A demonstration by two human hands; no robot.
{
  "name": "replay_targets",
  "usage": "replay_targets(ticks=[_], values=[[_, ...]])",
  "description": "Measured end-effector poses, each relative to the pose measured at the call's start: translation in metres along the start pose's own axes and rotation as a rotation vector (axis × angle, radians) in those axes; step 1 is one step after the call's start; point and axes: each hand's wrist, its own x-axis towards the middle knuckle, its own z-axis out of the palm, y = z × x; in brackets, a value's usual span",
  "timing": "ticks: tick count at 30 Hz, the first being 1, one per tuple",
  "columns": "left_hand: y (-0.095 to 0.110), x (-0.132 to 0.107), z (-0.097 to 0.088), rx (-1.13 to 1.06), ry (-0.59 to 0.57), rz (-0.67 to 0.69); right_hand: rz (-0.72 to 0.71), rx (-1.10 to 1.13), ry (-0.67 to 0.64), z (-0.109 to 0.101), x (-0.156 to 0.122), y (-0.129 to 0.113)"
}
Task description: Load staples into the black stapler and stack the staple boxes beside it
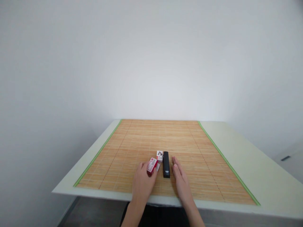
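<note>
My left hand (143, 181) grips a small red-and-white box (151, 165) between thumb and fingers, tilted above the mat. A small white box (159, 155) with dark printed shapes and a red mark lies just beyond it. Part of another whitish piece (158, 167) shows beside my left thumb; the rest is hidden. To the right of the boxes lies a long black stapler-like object (166, 165), pointing away from me. My right hand (180, 178) rests on its edge a little to the right of that object, fingers stretched out, holding nothing.
A bamboo mat (156, 135) with green edging covers the middle of a white table (239, 151). The table's front edge runs close to my body. White walls (156, 63) stand behind and at the sides. A dark handle-like slot (285, 158) shows at far right.
</note>
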Motion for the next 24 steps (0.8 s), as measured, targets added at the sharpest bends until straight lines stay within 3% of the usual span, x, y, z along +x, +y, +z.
replay_targets(ticks=[5, 10, 15, 20, 24], values=[[-0.040, 0.039, -0.012, 0.045, 0.106, -0.019, -0.010, -0.002, 0.000, 0.001, -0.001, -0.002], [-0.049, 0.061, -0.012, 0.037, 0.123, 0.014, -0.045, -0.003, -0.003, 0.000, -0.001, -0.005], [-0.064, 0.023, -0.025, 0.050, 0.154, 0.021, -0.052, 0.043, -0.018, 0.001, -0.001, -0.001], [-0.086, -0.014, -0.037, 0.176, 0.086, 0.018, -0.044, 0.138, -0.036, 0.010, -0.002, 0.003], [-0.066, -0.018, -0.035, 0.263, 0.133, -0.021, -0.052, 0.039, -0.047, 0.017, -0.003, 0.003]])
